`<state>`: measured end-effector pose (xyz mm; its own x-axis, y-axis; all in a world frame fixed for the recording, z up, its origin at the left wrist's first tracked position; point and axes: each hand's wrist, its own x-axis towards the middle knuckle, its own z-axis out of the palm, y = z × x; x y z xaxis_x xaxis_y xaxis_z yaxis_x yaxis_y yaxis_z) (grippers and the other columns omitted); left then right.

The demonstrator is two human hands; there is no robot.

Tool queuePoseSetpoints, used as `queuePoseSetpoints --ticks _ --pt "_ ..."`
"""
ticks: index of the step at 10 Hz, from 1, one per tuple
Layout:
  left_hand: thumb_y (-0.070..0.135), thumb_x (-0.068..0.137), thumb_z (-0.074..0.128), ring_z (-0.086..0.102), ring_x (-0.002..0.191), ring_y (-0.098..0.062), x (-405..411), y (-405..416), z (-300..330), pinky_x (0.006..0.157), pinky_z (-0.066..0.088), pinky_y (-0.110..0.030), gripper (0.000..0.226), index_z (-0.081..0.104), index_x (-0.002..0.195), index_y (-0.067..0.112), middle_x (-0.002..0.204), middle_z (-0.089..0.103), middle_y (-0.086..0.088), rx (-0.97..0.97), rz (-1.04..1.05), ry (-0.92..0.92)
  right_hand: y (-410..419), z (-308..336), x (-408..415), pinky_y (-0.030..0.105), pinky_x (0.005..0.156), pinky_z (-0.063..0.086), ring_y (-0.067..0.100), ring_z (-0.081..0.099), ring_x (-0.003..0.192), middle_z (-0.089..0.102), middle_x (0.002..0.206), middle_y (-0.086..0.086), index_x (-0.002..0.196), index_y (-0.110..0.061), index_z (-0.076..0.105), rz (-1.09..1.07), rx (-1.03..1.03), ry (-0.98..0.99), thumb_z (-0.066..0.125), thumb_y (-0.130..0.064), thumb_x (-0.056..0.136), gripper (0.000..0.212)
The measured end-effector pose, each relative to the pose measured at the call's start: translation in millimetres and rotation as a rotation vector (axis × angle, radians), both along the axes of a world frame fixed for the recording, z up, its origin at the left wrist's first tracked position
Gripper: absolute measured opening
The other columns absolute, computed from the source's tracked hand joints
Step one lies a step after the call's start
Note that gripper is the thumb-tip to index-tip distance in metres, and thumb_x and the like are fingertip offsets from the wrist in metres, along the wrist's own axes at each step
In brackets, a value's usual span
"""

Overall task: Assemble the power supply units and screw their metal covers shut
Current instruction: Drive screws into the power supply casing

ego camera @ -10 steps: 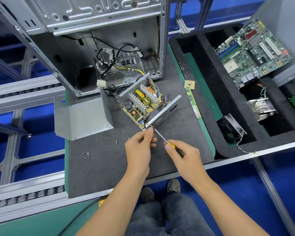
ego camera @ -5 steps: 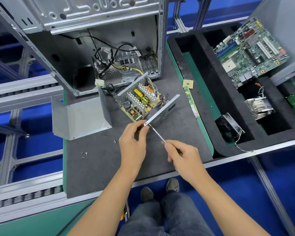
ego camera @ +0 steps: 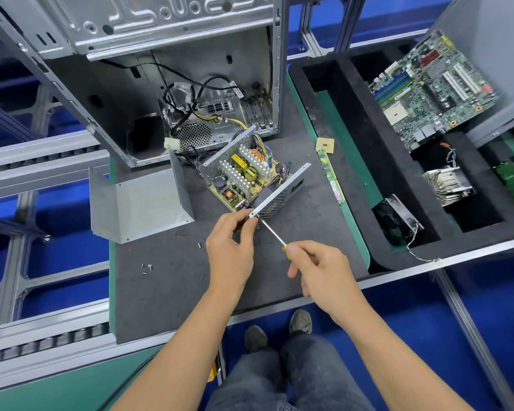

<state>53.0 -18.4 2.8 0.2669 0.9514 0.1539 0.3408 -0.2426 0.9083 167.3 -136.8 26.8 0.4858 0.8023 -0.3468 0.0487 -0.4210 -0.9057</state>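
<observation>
An open power supply unit (ego camera: 250, 176) lies on the dark mat, its circuit board and heat sinks bare, with a perforated metal wall on its near side. My left hand (ego camera: 230, 247) pinches the near corner of that wall. My right hand (ego camera: 318, 268) grips a yellow-handled screwdriver (ego camera: 275, 235) whose tip meets the wall by my left fingertips. The unit's bent grey metal cover (ego camera: 140, 203) lies loose to the left. Several small screws (ego camera: 147, 268) are scattered on the mat.
An open computer case (ego camera: 166, 72) stands behind the unit, cables running out of it. A memory stick (ego camera: 331, 179) and a processor chip (ego camera: 325, 145) lie on the right. A black foam tray (ego camera: 368, 137) holds a motherboard (ego camera: 431, 87), a fan and a heat sink.
Both hands moved up the mat to the unit. My left fingers now pinch the corner of the perforated wall, and the screwdriver tip has followed to it.
</observation>
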Motion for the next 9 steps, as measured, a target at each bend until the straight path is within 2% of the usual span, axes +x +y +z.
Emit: queuePoseSetpoints --ticks 1,2,3,4,5,6,7,8,9 --pt "0.005 0.092 0.068 0.063 0.088 -0.004 -0.7 0.0 -1.1 0.081 0.046 -0.012 0.016 0.074 0.106 0.009 0.095 0.069 0.000 0.017 -0.002 -0.004 -1.3 1.5 0.3 0.016 0.050 0.047 0.005 0.059 0.050 0.068 0.078 -0.011 0.095 -0.046 0.058 -0.013 -0.037 0.079 0.069 -0.043 0.087 0.014" --pt "0.005 0.092 0.068 0.063 0.088 -0.005 -0.4 -0.8 -1.3 0.081 0.046 -0.011 0.017 0.074 0.105 0.012 0.094 0.069 0.001 0.021 0.006 -0.009 -4.0 -2.6 -5.9 0.029 0.064 0.057 0.010 0.065 0.068 0.064 0.080 -0.011 0.093 -0.036 0.065 -0.070 -0.012 -0.173 0.075 -0.031 0.087 0.013" --pt "0.005 0.092 0.067 0.064 0.089 -0.005 0.3 -2.3 -1.8 0.081 0.047 -0.012 0.017 0.074 0.105 0.014 0.095 0.069 0.002 0.008 0.013 -0.036 -4.2 -8.9 -11.5 0.032 0.062 0.048 0.011 0.054 0.062 0.061 0.067 -0.006 0.090 -0.021 0.073 -0.003 -0.025 -0.437 0.062 -0.039 0.094 0.021" --pt "0.005 0.092 0.068 0.064 0.088 -0.007 0.1 -1.4 -2.4 0.081 0.047 -0.014 0.016 0.074 0.105 0.012 0.094 0.069 0.000 0.018 0.009 -0.027 1.8 -2.2 -7.3 0.027 0.042 0.029 0.012 0.030 0.048 0.051 0.063 0.001 0.102 -0.011 0.071 -0.107 -0.059 0.518 0.061 -0.043 0.095 0.035" --pt "0.006 0.092 0.068 0.064 0.088 -0.007 -1.1 -0.7 -2.5 0.080 0.048 -0.014 0.016 0.074 0.106 0.011 0.094 0.069 0.001 0.034 -0.011 -0.009 -2.5 -3.2 -4.4 0.020 0.043 0.036 0.009 0.043 0.052 0.058 0.077 0.000 0.109 -0.016 0.063 -0.114 -0.026 0.673 0.077 -0.030 0.083 0.033" --pt "0.007 0.092 0.067 0.063 0.089 -0.005 0.0 -2.0 -1.3 0.080 0.046 -0.011 0.016 0.074 0.106 0.011 0.095 0.069 0.001 0.041 -0.004 -0.006 -8.8 -10.5 -8.7 0.023 0.061 0.050 0.011 0.062 0.069 0.066 0.086 -0.002 0.097 -0.024 0.068 -0.128 0.016 -0.116 0.077 -0.028 0.086 0.015" --pt "0.006 0.093 0.067 0.063 0.088 -0.004 0.5 -3.5 -1.8 0.080 0.044 -0.008 0.016 0.074 0.106 0.012 0.094 0.069 0.001 0.049 0.011 -0.013 -10.1 -18.6 -13.4 0.032 0.054 0.050 0.019 0.057 0.063 0.061 0.079 -0.001 0.103 -0.015 0.072 -0.033 0.097 -0.889 0.068 -0.029 0.093 0.018" --pt "0.004 0.092 0.067 0.064 0.087 -0.007 1.2 -2.9 -2.0 0.080 0.045 -0.009 0.016 0.074 0.106 0.011 0.095 0.069 0.000 0.060 0.012 -0.008 -0.9 -10.7 -12.1 0.025 0.043 0.037 0.012 0.041 0.050 0.055 0.067 -0.001 0.106 -0.005 0.071 -0.064 0.061 -0.018 0.060 -0.044 0.094 0.042" --pt "0.004 0.092 0.067 0.063 0.087 -0.008 1.0 -2.1 -3.2 0.080 0.050 -0.017 0.016 0.073 0.106 0.010 0.095 0.069 -0.001 0.080 -0.015 -0.005 1.5 -2.5 -2.6 0.018 0.035 0.024 0.007 0.028 0.046 0.049 0.067 0.001 0.104 -0.017 0.072 -0.189 -0.056 0.853 0.065 -0.034 0.095 0.021"
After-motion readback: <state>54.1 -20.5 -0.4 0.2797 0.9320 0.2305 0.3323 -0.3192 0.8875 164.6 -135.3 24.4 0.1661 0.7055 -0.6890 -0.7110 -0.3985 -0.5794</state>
